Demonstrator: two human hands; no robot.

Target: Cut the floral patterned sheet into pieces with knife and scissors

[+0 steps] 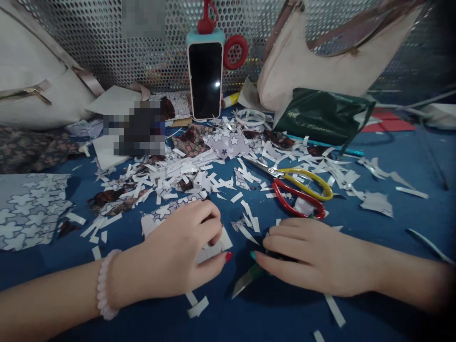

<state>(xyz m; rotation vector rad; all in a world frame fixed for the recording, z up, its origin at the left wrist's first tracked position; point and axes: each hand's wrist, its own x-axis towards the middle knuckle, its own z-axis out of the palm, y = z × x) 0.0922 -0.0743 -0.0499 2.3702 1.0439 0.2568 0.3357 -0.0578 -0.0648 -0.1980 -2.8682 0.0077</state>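
The left hand (178, 249) pinches white paper (223, 241) and the right hand (317, 254) grips a knife (255, 272), whose bare blade (242, 285) could nick the left thumb (212, 267) if it slips.

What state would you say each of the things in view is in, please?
Knife, blade out
Right hand, palm down over the knife, grip partly hidden
Left hand, fingers curled over white paper
Scissors, lying unheld
Phone, upright, screen dark
Bracelet, worn on the left wrist
Patterned sheet, lying flat, ragged along one edge
Paper scraps, cut small, strewn loose
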